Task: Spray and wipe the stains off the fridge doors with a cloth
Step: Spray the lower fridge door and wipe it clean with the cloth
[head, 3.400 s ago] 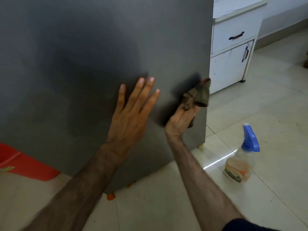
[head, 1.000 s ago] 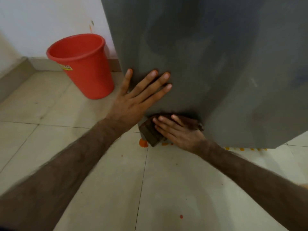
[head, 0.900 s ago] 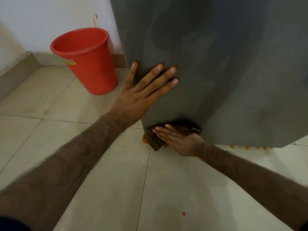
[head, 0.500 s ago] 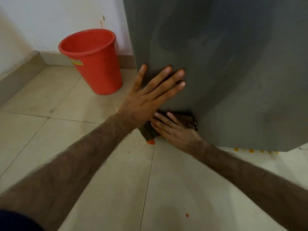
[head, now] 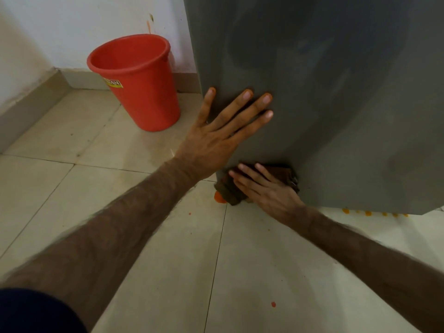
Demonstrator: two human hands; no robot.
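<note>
The grey fridge door (head: 336, 104) fills the upper right, with faint smears across its surface. My left hand (head: 216, 138) lies flat against it near its lower left corner, fingers spread and empty. Just below, my right hand (head: 266, 188) presses a brown cloth (head: 228, 191) onto the door's bottom left corner, fingers stretched over the cloth. Part of the cloth hangs past the door's bottom edge. The spray bottle is out of view.
A red plastic bucket (head: 137, 80) stands on the tiled floor (head: 144, 236) left of the fridge, by the white wall (head: 72, 32). Small orange spots (head: 219, 198) mark the floor under and along the door's bottom edge.
Since 3.4 s ago my right hand has carried the cloth from the door's right edge to its bottom left corner. Over the last second it rubs there with small shifts; my left hand stays flat.
</note>
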